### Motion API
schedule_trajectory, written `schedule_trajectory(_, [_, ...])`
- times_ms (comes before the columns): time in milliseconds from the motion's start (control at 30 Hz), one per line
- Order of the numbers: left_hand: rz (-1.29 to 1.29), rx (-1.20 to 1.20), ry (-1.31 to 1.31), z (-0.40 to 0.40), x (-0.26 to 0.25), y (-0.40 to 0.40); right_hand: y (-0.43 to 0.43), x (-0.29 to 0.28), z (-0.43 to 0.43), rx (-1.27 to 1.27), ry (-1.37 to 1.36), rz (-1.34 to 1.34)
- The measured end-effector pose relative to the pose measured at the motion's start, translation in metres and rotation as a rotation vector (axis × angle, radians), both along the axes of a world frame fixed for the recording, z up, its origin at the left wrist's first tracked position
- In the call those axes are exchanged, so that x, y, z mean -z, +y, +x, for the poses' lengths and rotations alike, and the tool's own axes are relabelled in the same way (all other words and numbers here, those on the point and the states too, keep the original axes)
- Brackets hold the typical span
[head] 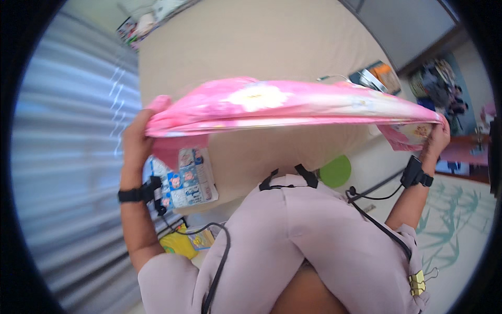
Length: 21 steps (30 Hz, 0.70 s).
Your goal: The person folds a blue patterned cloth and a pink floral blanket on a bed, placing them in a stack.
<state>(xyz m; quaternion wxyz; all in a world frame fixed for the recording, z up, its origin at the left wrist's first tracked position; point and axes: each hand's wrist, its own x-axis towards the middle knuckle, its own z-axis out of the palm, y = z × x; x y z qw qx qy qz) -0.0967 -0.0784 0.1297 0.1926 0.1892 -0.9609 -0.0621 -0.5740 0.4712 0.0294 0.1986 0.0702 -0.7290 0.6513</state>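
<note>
A pink cloth (290,102) printed with white flowers is stretched sideways between my two hands, above a beige-covered bed (266,43). My left hand (137,131) grips its left end, where a darker pink flap hangs below the fist. At the far right, my right hand (440,135) pinches the other end, and a loose corner droops beneath the fingers. The cloth sags in several lengthwise folds and looks blurred. It hides the middle of the bed. Black straps with small devices sit on both wrists, with cables running from them.
A patterned blue-and-white item (186,178) lies at the bed's near left corner. Grey curtains (74,129) hang along the left. A green round object (335,171) is near the bed's front edge. Flat items (378,76) rest at the right edge; clothes (437,86) are piled beyond.
</note>
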Motion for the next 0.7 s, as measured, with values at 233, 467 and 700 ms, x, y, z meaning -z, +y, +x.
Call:
schedule_trajectory(233, [0.176,-0.067,0.012,-0.048,0.053,0.085,-0.044,0.032,-0.003,-0.342,-0.046,0.366])
schedule_trajectory(467, [0.121,0.206,-0.168,-0.130,0.037,0.154,-0.221,-0.039,0.182,-1.074,-0.080,0.794])
schedule_trajectory(700, [0.187,0.282,-0.239,-0.141,0.044,0.160,-0.255,-0.025,0.210,-1.175,0.062,0.955])
